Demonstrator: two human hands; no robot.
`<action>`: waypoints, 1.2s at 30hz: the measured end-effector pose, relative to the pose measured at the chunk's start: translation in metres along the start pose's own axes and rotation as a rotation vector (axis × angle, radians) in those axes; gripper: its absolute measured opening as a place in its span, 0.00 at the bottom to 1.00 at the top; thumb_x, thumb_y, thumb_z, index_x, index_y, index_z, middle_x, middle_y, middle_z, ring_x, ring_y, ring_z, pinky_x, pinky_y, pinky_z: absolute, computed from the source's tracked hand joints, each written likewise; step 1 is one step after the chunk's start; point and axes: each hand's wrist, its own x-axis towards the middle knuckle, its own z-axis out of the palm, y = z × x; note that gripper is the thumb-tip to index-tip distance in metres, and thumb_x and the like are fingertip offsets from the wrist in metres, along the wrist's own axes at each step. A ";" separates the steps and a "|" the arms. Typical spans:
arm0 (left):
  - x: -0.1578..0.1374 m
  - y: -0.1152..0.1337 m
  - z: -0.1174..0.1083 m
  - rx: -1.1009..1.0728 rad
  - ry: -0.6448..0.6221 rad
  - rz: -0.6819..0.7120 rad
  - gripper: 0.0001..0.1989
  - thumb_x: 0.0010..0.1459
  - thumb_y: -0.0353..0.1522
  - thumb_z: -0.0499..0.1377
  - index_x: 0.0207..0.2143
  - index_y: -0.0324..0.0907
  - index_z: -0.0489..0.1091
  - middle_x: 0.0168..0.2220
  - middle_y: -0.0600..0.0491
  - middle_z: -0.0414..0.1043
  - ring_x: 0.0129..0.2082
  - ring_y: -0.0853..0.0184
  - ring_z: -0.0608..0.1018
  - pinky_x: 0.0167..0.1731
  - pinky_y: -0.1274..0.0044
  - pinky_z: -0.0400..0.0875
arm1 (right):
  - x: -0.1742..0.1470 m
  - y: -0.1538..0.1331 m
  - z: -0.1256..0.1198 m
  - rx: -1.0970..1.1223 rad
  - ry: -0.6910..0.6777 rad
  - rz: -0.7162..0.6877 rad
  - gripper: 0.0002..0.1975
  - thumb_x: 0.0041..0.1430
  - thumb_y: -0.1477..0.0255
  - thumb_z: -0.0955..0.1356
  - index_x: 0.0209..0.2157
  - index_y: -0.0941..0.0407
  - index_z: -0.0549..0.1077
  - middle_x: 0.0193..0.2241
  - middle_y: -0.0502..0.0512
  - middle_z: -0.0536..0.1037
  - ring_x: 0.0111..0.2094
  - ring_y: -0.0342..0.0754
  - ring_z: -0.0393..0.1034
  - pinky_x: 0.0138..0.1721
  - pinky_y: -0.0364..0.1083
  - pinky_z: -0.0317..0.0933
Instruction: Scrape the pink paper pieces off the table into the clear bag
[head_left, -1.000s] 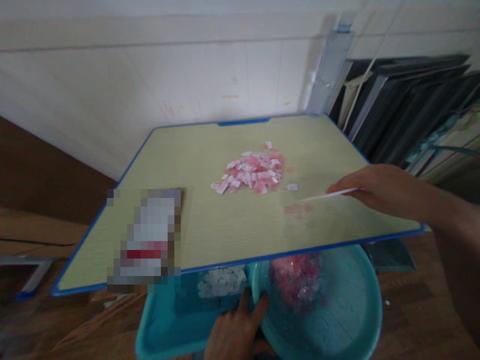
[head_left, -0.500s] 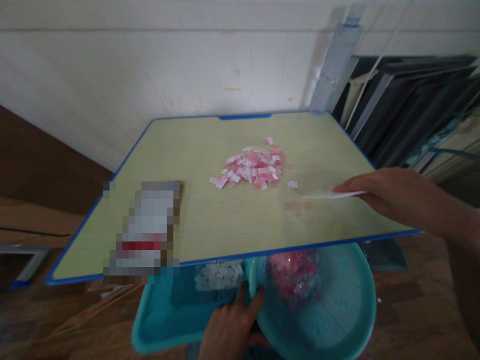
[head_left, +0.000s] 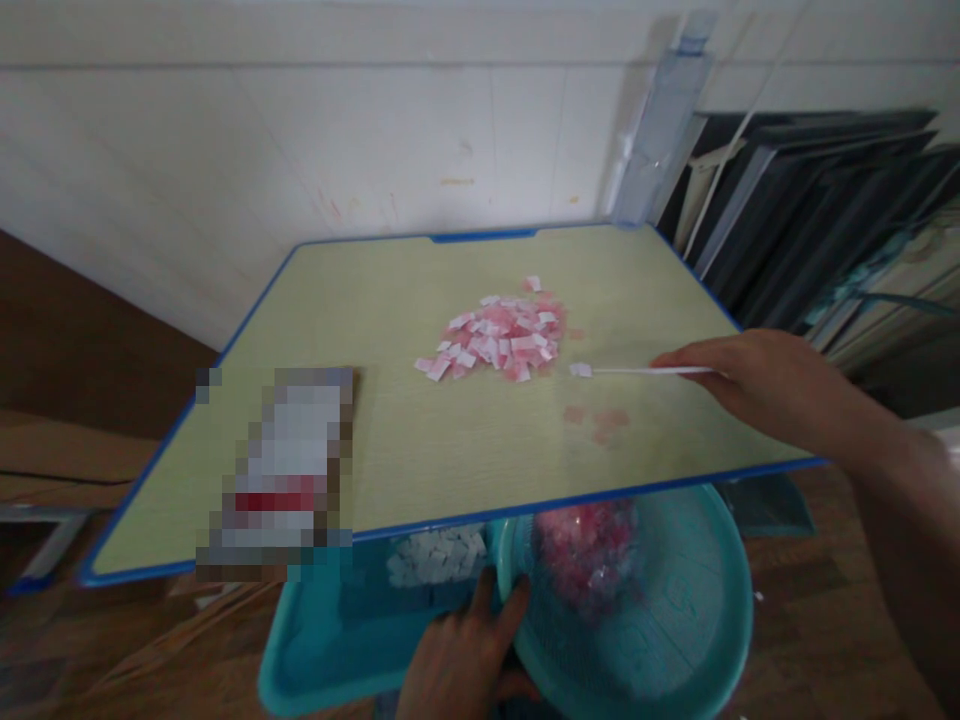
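Observation:
My right hand (head_left: 757, 385) is closed on a thin white card (head_left: 634, 371), seen nearly edge-on over the yellow-green tabletop (head_left: 360, 290). The card's far end meets or comes very near a small white paper piece (head_left: 580, 370). Left of it lies a pile of pink and white paper pieces (head_left: 499, 340). Below the front edge, my left hand (head_left: 457, 655) grips the rim of a round teal basket (head_left: 731, 610), which holds a bundle of pink pieces in clear plastic (head_left: 589, 550). The left thumb is partly hidden.
A teal tray (head_left: 322, 640) with white pieces (head_left: 439, 555) sits left of the basket, partly under the tabletop. A pixelated box-like thing (head_left: 285, 460) lies at the table's left. Behind stand a clear plastic container (head_left: 664, 140) and dark panels (head_left: 817, 200) against the wall.
My right hand has moved the card slightly left and away from me, up to the small white piece. The left hand keeps its hold on the basket rim.

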 end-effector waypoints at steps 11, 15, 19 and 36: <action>0.001 -0.001 0.004 0.048 0.055 0.016 0.39 0.44 0.40 0.65 0.58 0.52 0.55 0.57 0.35 0.59 0.39 0.53 0.77 0.36 0.65 0.73 | 0.001 -0.001 -0.009 -0.090 -0.063 0.073 0.20 0.57 0.77 0.57 0.44 0.51 0.75 0.40 0.54 0.79 0.40 0.54 0.73 0.35 0.49 0.63; 0.000 -0.002 0.006 0.047 0.072 0.024 0.39 0.44 0.40 0.65 0.58 0.53 0.54 0.58 0.36 0.59 0.38 0.54 0.77 0.35 0.66 0.74 | 0.001 -0.006 -0.002 -0.137 -0.013 0.030 0.23 0.54 0.80 0.57 0.43 0.49 0.75 0.40 0.52 0.78 0.40 0.54 0.73 0.35 0.50 0.64; -0.001 -0.003 0.008 0.053 0.113 0.055 0.39 0.44 0.41 0.65 0.58 0.52 0.55 0.57 0.36 0.60 0.36 0.55 0.78 0.33 0.65 0.74 | 0.006 -0.013 0.004 -0.148 0.045 -0.018 0.24 0.52 0.82 0.57 0.44 0.49 0.75 0.42 0.51 0.78 0.42 0.54 0.72 0.37 0.51 0.65; 0.001 -0.003 0.007 0.056 0.090 0.050 0.39 0.45 0.40 0.64 0.59 0.53 0.53 0.57 0.36 0.59 0.36 0.55 0.78 0.33 0.65 0.74 | 0.015 -0.045 0.003 -0.021 0.088 -0.149 0.25 0.53 0.82 0.57 0.46 0.49 0.73 0.44 0.53 0.77 0.44 0.54 0.71 0.39 0.50 0.65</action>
